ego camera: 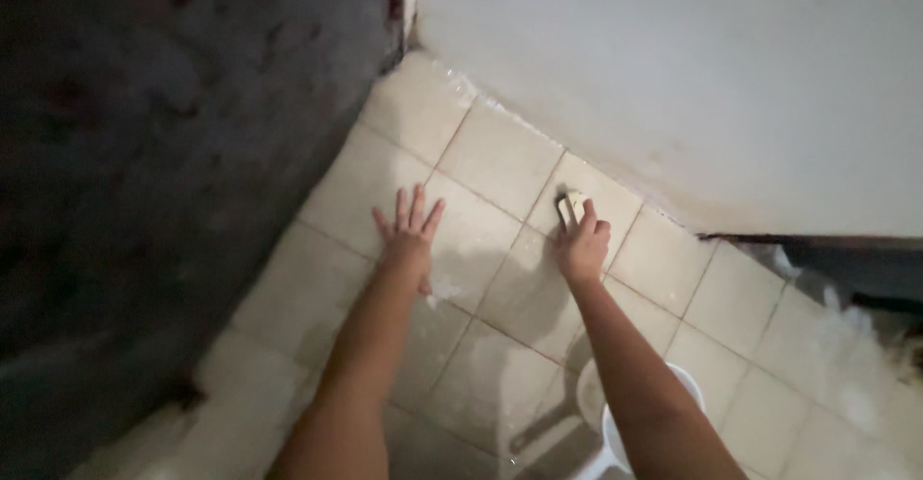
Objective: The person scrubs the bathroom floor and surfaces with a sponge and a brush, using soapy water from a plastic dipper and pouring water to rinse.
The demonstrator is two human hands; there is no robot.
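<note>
My right hand (583,245) grips a small pale scrub brush (569,206) and presses it on the wet tiled floor (500,158), close to the base of the white wall (692,67). Only the brush's front end shows past my fingers. My left hand (409,230) lies flat on a beige tile with the fingers spread, holding nothing, about one tile to the left of the brush. Soapy water glistens on the tiles around both hands.
A dark rough wall (163,153) runs along the left side. A white plastic stool or bucket (601,413) stands under my right forearm. Foam and a dark gap (846,269) lie at the right under the white wall.
</note>
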